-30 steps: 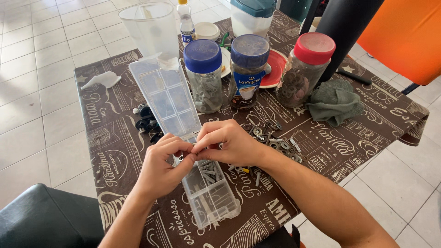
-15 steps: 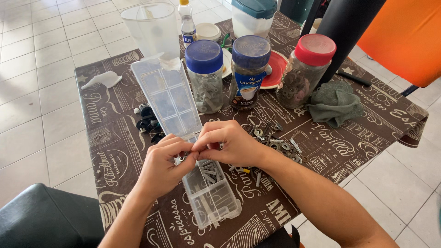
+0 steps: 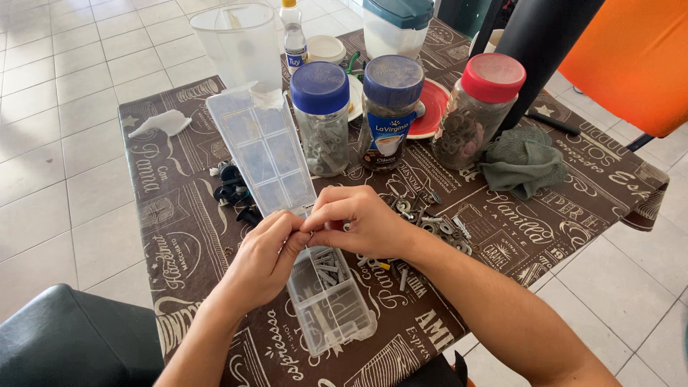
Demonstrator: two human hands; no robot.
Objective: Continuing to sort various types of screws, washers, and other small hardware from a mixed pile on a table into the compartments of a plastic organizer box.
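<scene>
under both hands, screw-filled organiser box (image 3: 331,301)

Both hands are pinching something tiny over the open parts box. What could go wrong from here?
1. The piece pinched between the left hand and right hand could slip, likely into the wrong compartment of the clear organizer box.
2. The right forearm lies close to the loose hardware; a sweep might scatter it off the table.

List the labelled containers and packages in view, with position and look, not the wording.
Blue-lidded glass jar with a blue and white paper label: table centre, cylindrical.
Small white plastic bottle with yellow cap and blue label: far edge, slim.
Red-lidded clear jar: right of it, unlabelled.
</scene>
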